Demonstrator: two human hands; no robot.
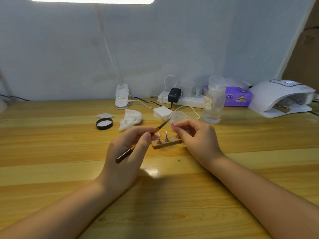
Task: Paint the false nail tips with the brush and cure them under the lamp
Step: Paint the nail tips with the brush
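Observation:
My left hand grips a thin dark brush, its tip pointing up and right toward my right hand. My right hand pinches a small pale nail tip between thumb and fingers, just beside the brush tip. Between the hands lies a small wooden holder with two pink nail tips standing on metal stems. The white curing lamp stands at the far right of the table, with another wooden holder inside its opening.
Behind the hands stand a small clear jar, its black lid, a crumpled tissue, a stack of white pads and a clear liquid bottle. A power strip and purple tissue pack line the wall.

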